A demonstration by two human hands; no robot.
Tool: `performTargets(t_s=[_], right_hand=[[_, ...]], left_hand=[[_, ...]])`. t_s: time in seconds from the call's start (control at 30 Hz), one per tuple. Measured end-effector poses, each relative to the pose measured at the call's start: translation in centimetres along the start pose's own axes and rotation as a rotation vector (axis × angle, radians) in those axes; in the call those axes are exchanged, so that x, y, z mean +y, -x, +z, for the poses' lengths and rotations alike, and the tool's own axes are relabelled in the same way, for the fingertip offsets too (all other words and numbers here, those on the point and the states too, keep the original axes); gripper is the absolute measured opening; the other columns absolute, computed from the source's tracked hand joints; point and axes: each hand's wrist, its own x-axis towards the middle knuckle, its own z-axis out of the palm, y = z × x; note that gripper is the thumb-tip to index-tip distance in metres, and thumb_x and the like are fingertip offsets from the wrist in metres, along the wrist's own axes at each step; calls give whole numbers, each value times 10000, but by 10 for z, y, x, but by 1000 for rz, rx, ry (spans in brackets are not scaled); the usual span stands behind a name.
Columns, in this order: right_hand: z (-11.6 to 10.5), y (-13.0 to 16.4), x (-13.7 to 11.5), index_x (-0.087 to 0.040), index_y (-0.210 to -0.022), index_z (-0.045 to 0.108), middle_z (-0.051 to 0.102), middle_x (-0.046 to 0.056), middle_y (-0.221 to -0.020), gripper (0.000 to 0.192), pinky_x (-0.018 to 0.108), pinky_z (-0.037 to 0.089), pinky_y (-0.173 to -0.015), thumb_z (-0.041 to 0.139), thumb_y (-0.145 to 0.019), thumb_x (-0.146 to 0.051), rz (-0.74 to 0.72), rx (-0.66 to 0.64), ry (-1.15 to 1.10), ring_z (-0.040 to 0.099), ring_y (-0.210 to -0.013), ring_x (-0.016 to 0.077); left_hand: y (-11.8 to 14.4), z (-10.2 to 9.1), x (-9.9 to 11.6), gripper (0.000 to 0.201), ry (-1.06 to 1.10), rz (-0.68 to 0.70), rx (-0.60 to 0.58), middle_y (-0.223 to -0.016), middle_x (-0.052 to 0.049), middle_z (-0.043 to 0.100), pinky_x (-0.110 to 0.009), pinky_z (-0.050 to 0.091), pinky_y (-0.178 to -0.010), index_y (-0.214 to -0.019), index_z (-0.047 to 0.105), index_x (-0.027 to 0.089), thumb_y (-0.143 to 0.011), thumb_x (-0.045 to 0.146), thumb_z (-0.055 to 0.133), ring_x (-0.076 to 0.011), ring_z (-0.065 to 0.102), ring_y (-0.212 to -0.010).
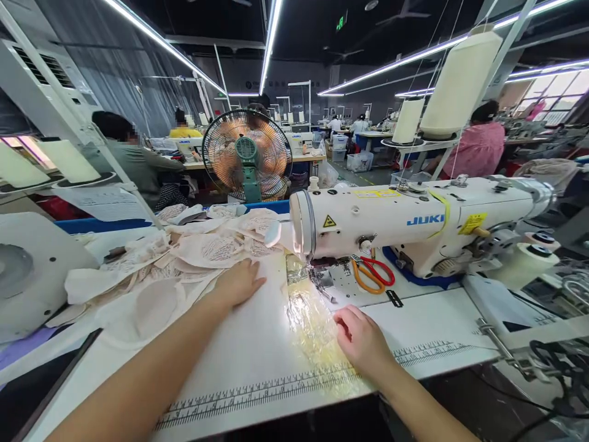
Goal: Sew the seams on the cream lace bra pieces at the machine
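I have my left hand (pixel 237 283) flat on the bench (pixel 257 350), fingers together and stretched out, their tips touching the edge of the heap of cream lace pieces (pixel 184 258) that lies just beyond and to the left of them. To lift one piece cleanly I would judge it best to slide the fingertips under the nearest edge and peel off a single layer, since the pieces overlap and would drag each other. My right hand (pixel 361 337) rests on its outer edge with the fingers curled loosely inward, clamped on nothing I can make out; they touch the shiny clear film (pixel 313 325) taped to the bench. The presser foot (pixel 322 279) of the sewing machine (pixel 414 224) stands just ahead of those fingers, orange-and-red scissors (pixel 373 274) beyond it. Both forearms reach in from below.
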Motion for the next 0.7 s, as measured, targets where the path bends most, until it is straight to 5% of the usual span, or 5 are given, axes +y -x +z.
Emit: performTargets(t_s=[0.13,0.27,0.4,0.5,0.7], right_hand=[[3,3,-1,-192,-809,568,628,53,-794,227,298,457,-641,378,-755,-79,-31,13,40,594,-718,194],[7,8,-4,-171,-872,591,640,79,-860,271,312,465,-679,381,-759,-43,-74,3,96,590,-758,206],[10,9,-4,-160,-885,591,630,81,-861,276,313,459,-681,389,-762,-18,-104,-4,132,574,-762,205],[8,7,-5,-167,-880,586,620,72,-863,273,303,451,-685,398,-760,-10,-109,-5,166,557,-759,192],[-2,-2,-22,-167,-845,594,612,90,-900,171,310,447,-666,499,-747,-64,-21,-173,315,547,-815,217]], left_hand=[[-6,11,-9,553,15,36,-88,-1475,-171,364,-378,304,-1080,-1353,444,120,-897,418,346,-279,364,-1341],[-32,9,-8,539,72,78,-93,-1507,-139,318,-384,233,-1122,-1385,391,132,-935,425,347,-243,278,-1388],[-56,9,8,480,136,63,-39,-1464,-122,388,-523,265,-1092,-1322,454,167,-927,439,447,-272,355,-1337],[-57,4,20,415,163,31,5,-1381,-116,483,-516,313,-1059,-1242,526,162,-906,405,503,-267,438,-1267],[-5,-17,38,327,150,7,31,-1038,-156,686,-483,438,-871,-861,682,173,-843,315,388,-350,591,-1034]])
